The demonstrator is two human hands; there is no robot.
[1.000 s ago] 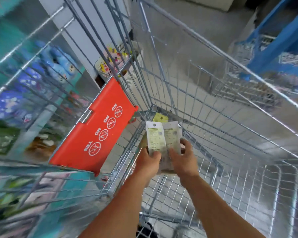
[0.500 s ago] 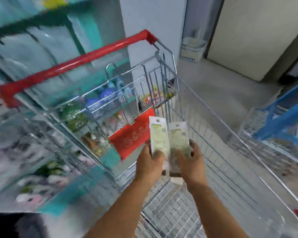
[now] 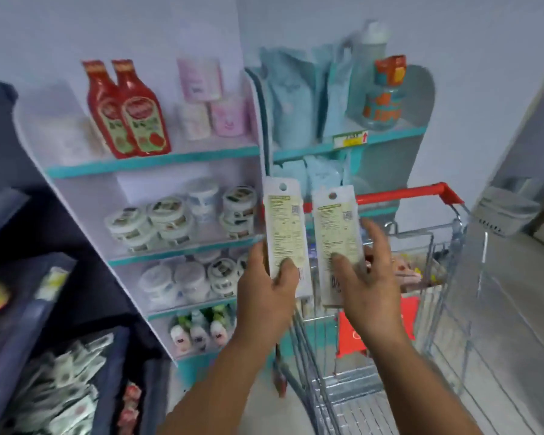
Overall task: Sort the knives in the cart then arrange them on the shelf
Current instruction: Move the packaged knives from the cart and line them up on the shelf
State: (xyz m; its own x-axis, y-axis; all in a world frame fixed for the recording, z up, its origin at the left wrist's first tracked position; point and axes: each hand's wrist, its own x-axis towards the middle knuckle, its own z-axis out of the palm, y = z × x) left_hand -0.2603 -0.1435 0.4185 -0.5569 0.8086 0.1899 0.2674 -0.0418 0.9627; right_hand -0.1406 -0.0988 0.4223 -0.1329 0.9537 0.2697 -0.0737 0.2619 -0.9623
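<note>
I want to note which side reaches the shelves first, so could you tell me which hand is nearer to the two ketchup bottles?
Left. The left hand holds a knife pack below and right of the ketchup bottles; the right hand, gripping the other pack, is farther right, before the cart.

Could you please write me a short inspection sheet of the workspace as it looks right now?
Surface: white shelf unit with teal edges, stocked on every level.
Job's things: two knife packs, left pack and right pack, held upright with printed backs to the camera, above the cart.
Clutter: ketchup bottles, pink rolls, white tubs, small bottles.
Grippers: left hand grips the left pack; right hand holds the right pack.
Cables: nothing seen.
Surroundings: dark display bin at left, grey floor at right.
</note>
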